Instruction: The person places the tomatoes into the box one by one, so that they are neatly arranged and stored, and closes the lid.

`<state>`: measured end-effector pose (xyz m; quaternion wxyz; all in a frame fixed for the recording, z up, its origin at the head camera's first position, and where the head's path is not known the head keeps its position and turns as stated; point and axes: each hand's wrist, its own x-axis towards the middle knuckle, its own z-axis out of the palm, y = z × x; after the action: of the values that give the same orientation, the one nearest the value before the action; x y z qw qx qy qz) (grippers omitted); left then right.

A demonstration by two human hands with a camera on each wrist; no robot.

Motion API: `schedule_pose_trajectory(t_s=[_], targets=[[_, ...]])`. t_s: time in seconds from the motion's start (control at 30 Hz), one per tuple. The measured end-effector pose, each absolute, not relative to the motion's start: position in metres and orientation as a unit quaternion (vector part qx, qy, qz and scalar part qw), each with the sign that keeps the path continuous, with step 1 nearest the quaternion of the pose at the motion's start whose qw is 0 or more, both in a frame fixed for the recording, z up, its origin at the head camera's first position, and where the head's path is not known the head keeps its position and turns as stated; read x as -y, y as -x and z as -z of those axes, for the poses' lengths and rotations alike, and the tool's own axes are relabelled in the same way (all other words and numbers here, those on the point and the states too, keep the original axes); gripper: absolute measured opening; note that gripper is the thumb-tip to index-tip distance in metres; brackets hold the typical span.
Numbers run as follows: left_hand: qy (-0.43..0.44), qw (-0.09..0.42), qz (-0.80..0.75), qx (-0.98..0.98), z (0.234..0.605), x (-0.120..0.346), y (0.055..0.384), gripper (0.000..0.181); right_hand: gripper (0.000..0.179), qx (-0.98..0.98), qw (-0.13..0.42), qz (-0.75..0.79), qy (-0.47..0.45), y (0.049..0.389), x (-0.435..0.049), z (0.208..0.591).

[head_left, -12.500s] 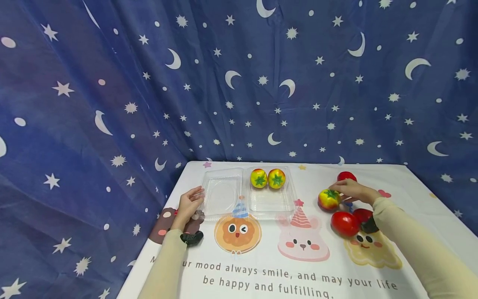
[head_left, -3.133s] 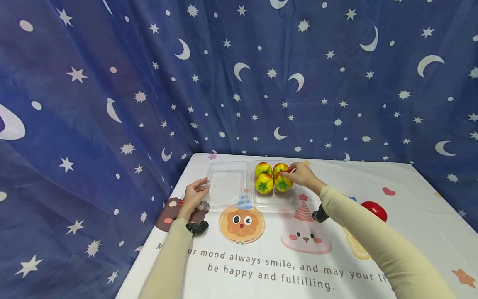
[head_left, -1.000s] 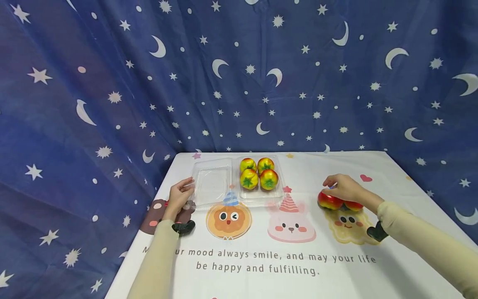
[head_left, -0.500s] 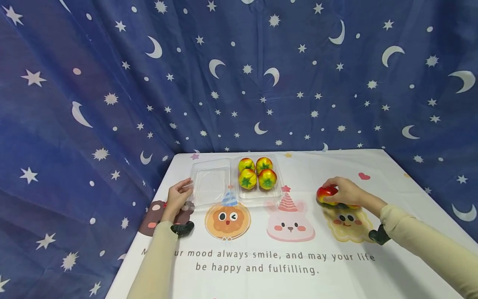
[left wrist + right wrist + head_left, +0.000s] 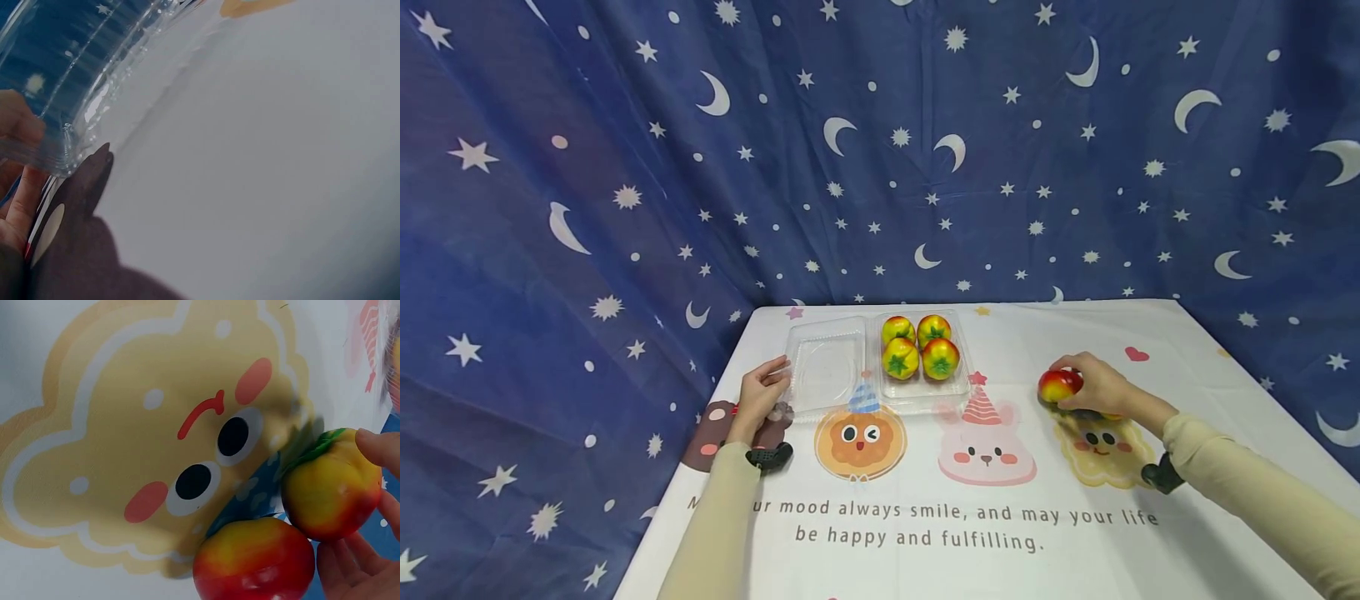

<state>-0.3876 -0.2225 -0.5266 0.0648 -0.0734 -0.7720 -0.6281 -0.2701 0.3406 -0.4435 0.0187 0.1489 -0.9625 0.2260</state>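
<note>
A clear plastic clamshell box lies unfolded on the table. Its lid is on the left, and its tray holds several yellow-red toy fruits with green leafy tops. My left hand pinches the lid's outer rim; the left wrist view shows the thumb above it and fingers below. At the right, my right hand grips a red-and-yellow toy fruit between thumb and fingers. Beside it in the right wrist view sits another toy fruit, mostly hidden by the hand in the head view.
The white tablecloth carries printed cartoon faces and lettering. A dark blue curtain with moons and stars hangs behind the table and along its left side.
Earlier the tray held two fruits; it now holds several. Within the last second my right hand has come down onto a fruit at the right and gripped it. The left hand stays at the lid.
</note>
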Motion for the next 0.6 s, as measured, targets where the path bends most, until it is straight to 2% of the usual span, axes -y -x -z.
schedule_pose_trajectory(t_s=[0.1,0.4,0.6], targets=[[0.071,0.067,0.625,0.774,0.535,0.225,0.393,0.047,0.053,0.966,0.026,-0.214,-0.145,0.270,-0.342,0.444],[0.090,0.050,0.647,0.755,0.505,0.219,0.373,0.048,0.051,0.967,0.013,-0.223,-0.120,0.278,-0.343,0.442],[0.084,0.052,0.642,0.760,0.503,0.219,0.368,0.047,0.052,0.963,0.023,-0.241,-0.119,0.285,-0.331,0.433]])
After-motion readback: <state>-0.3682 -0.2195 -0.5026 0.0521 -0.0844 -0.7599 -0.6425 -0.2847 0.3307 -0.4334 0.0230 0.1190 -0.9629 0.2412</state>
